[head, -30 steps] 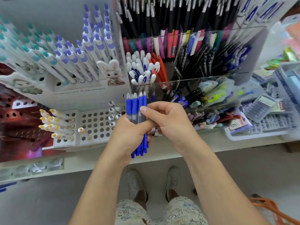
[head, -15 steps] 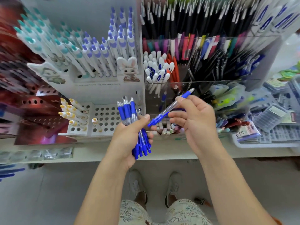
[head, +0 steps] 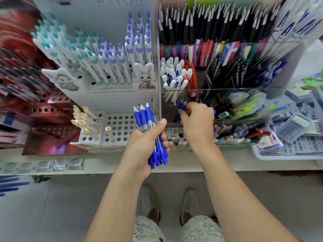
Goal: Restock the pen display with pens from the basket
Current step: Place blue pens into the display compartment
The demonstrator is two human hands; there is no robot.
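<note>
Blue pens [head: 148, 130], three tips showing, gripped in left hand [head: 145, 145], right hand [head: 197, 123] fingers pinching one pen [head: 181, 105].

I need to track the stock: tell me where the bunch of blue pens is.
Head view, centre: the left hand grips the bunch of blue pens, before the white holed rack.

Motion blur is smearing the display's left and right edges. The right hand [head: 197, 123] is hiding most of its blue pen [head: 181, 106]; the left hand [head: 145, 145] is covering the bundle's [head: 145, 117] middles.
</note>
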